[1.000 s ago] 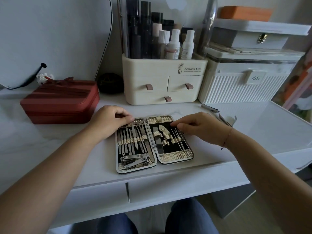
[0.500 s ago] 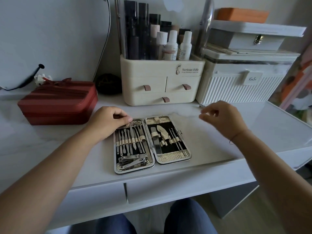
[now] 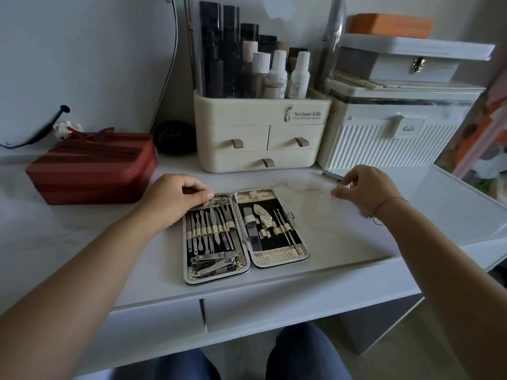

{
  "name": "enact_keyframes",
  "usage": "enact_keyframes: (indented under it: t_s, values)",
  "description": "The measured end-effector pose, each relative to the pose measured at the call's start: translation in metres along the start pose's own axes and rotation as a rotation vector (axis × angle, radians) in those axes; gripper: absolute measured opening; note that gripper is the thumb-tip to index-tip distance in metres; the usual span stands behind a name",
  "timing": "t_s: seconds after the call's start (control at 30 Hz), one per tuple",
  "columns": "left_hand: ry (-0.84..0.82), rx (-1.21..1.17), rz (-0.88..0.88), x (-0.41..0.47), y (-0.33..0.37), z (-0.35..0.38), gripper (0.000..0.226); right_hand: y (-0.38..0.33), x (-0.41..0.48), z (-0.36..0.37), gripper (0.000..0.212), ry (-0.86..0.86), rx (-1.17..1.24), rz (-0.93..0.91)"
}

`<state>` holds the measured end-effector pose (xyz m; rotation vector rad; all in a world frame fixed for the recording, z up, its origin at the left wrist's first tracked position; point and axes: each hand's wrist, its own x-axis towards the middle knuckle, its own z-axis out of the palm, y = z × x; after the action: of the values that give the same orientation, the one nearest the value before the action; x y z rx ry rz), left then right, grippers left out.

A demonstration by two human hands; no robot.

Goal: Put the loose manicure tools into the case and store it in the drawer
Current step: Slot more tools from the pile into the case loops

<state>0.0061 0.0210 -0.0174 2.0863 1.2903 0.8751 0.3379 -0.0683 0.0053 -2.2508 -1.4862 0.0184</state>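
Note:
The manicure case lies open flat on the white desk, both halves filled with several steel tools under woven straps. My left hand rests curled on the top left corner of the case's left half. My right hand is out to the right of the case, fingertips pinching the end of a loose metal tool that lies on the desk in front of the ribbed white box. The desk drawers below the front edge are closed.
A dark red zip case sits at the left. A cream cosmetics organiser with small drawers and bottles stands behind the case. A ribbed white box with stacked boxes on it stands at the back right. My knees show under the desk.
My right hand left the case's right half, swung right and back, and now pinches the loose tool by the white box. My left hand stayed on the case.

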Motion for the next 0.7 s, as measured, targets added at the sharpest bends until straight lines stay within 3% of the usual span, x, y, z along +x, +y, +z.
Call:
enact_keyframes:
  t_s: [0.23, 0.4, 0.7]
  values:
    - [-0.007, -0.01, -0.006, -0.001, 0.003, 0.0, 0.015, 0.003, -0.001, -0.005, 0.017, -0.056, -0.032, 0.029]
    - [-0.004, -0.009, -0.006, -0.001, 0.003, 0.0, 0.015, -0.013, -0.001, -0.006, 0.026, -0.127, -0.185, -0.068]
    - [0.002, -0.013, -0.016, -0.002, 0.003, 0.0, 0.013, -0.049, -0.018, 0.004, 0.03, -0.387, -0.28, -0.195]
